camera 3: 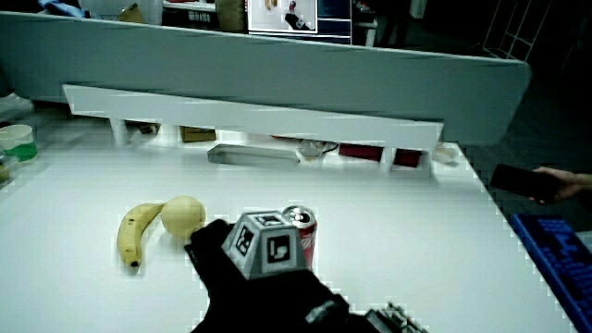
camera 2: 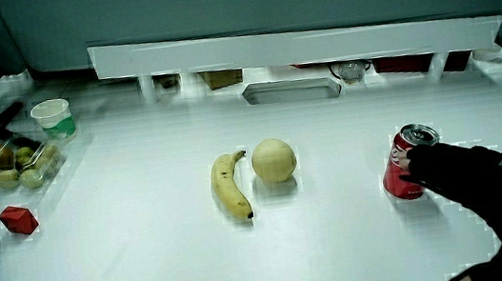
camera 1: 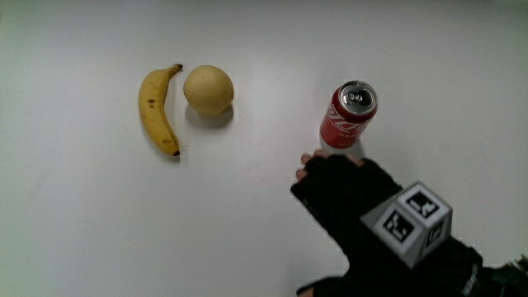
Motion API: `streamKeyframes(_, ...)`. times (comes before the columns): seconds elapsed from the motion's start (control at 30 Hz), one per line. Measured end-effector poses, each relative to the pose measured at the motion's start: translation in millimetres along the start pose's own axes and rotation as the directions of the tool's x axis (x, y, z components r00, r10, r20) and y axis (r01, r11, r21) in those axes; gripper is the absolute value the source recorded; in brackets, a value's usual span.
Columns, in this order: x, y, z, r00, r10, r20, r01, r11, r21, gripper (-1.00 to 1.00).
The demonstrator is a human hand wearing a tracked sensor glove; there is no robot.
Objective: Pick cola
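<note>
A red cola can (camera 1: 347, 115) stands upright on the white table (camera 1: 247, 231), its silver top showing. The gloved hand (camera 1: 338, 186) lies just nearer to the person than the can. Its fingers are stretched toward the can, and the fingertips (camera 1: 307, 159) reach its foot. They do not close around it. In a side view the fingers (camera 2: 423, 160) overlap the can (camera 2: 407, 162) on its near side. In a side view the patterned cube (camera 3: 266, 242) on the back of the hand hides most of the can (camera 3: 302, 231).
A banana (camera 1: 157, 110) and a round yellow fruit (camera 1: 208, 89) lie side by side, apart from the can. At the table's edge in a side view are a red cube (camera 2: 18, 220), a box of fruit (camera 2: 18, 159) and a paper cup (camera 2: 53, 118). A metal tray (camera 2: 291, 89) lies by the partition.
</note>
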Motion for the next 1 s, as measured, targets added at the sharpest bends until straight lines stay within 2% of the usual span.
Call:
streamKeyframes(0.07,0.4,6,10.6,0.997,0.058,0.05,-0.058,0.9983,0.002,0.0)
streamKeyframes(0.1,3.9,8,12.5,0.999,-0.004,-0.042,0.003,0.9995,-0.032,0.0)
streamKeyframes(0.13,7.0,10,13.6,1.0,-0.015,-0.007,0.015,0.9998,0.014,0.0)
streamKeyframes(0.17,15.9,15,11.0,0.999,-0.046,-0.016,0.047,0.9989,0.008,0.0)
streamKeyframes(0.3,35.7,27,15.4,0.996,-0.082,-0.039,0.084,0.9959,0.033,0.0)
streamKeyframes(0.4,44.5,34,22.5,0.988,-0.107,-0.11,0.109,0.9939,0.014,0.0)
streamKeyframes(0.47,52.4,39,24.4,0.985,-0.12,-0.123,0.123,0.9923,0.015,0.0)
streamKeyframes(0.5,62.0,43,20.0,0.985,-0.138,-0.104,0.14,0.99,0.014,0.0)
streamKeyframes(0.6,71.9,48,23.1,0.974,-0.163,-0.155,0.166,0.9862,0.003,0.0)
streamKeyframes(0.77,96.0,60,19.1,0.957,-0.213,-0.196,0.213,0.9768,-0.02,0.0)
streamKeyframes(0.83,98.9,63,21.8,0.95,-0.22,-0.22,0.218,0.9754,-0.033,0.0)
streamKeyframes(0.93,108.9,70,21.4,0.944,-0.246,-0.221,0.243,0.9691,-0.043,0.0)
streamKeyframes(1.0,115.3,73,20.9,0.934,-0.26,-0.246,0.254,0.9656,-0.054,0.0)
